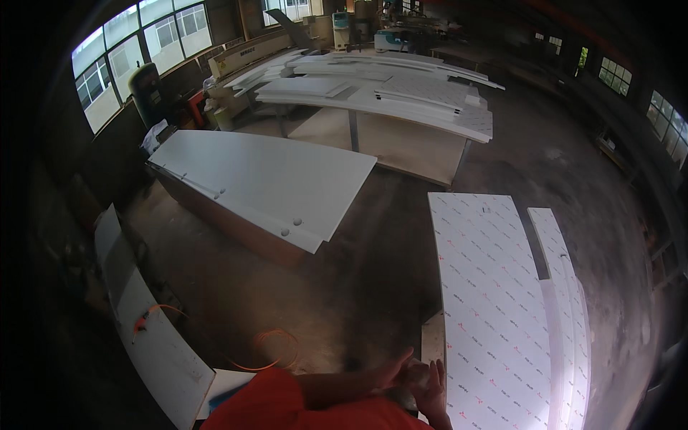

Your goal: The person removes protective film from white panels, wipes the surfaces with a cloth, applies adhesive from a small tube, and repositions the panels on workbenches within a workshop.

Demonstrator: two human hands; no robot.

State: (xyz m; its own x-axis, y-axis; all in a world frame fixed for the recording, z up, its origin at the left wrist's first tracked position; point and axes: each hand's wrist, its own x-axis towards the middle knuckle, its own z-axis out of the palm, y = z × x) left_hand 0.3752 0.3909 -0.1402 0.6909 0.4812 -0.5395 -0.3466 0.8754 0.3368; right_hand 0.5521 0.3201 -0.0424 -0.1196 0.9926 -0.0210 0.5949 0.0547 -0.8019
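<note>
My left hand [393, 371] and my right hand [433, 398] are close together at the lower middle, beside the near left edge of a long white panel covered with printed film [494, 308]. My left hand's thumb points up while its fingers curl in toward the right hand. A small dull patch lies between the hands, too dim to tell whether it is an object or fingers. The fingers of my right hand are stretched upward and somewhat apart. Red cloth covers my upper arms.
Narrow film-covered strips [573, 315] lie right of the panel. A white board [265, 179] with small round pieces rests on a stack ahead. Farther back, a table [401, 143] bears many white panels. At left, an orange-hosed tool [140, 324] lies on a long board [154, 351].
</note>
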